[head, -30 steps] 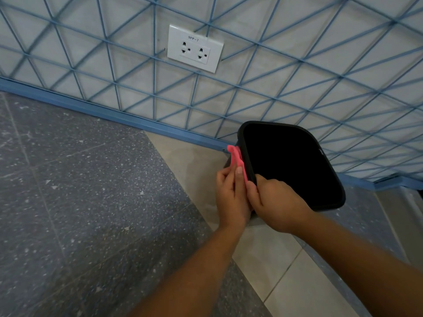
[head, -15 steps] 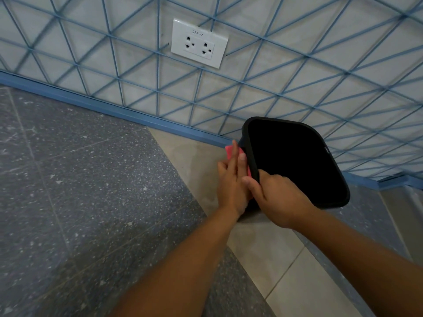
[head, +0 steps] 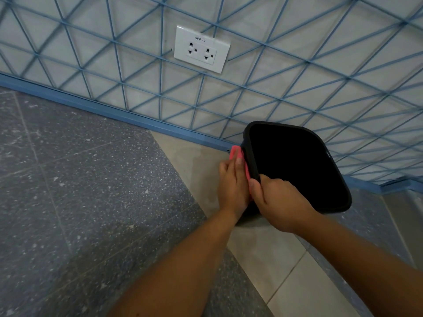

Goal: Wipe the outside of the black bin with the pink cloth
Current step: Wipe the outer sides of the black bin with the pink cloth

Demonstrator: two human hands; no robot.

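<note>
Left hand (head: pixel 232 184) flat, fingers straight, pressing the pink cloth (head: pixel 238 156) against the black bin's (head: pixel 297 165) outer left side — right hand (head: pixel 280 202) grips the near rim; bin on the floor (head: pixel 91 191) by the wall.

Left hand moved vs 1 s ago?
Yes: the left hand, pressing the pink cloth, has slid slightly along the side of the black bin toward the wall, judged against its rim corner.

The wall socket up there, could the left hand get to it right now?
Probably, but not freely: the left hand is pressing the pink cloth flat against the black bin. Nothing stands between it and the wall socket, which looks a fair stretch higher.
</note>
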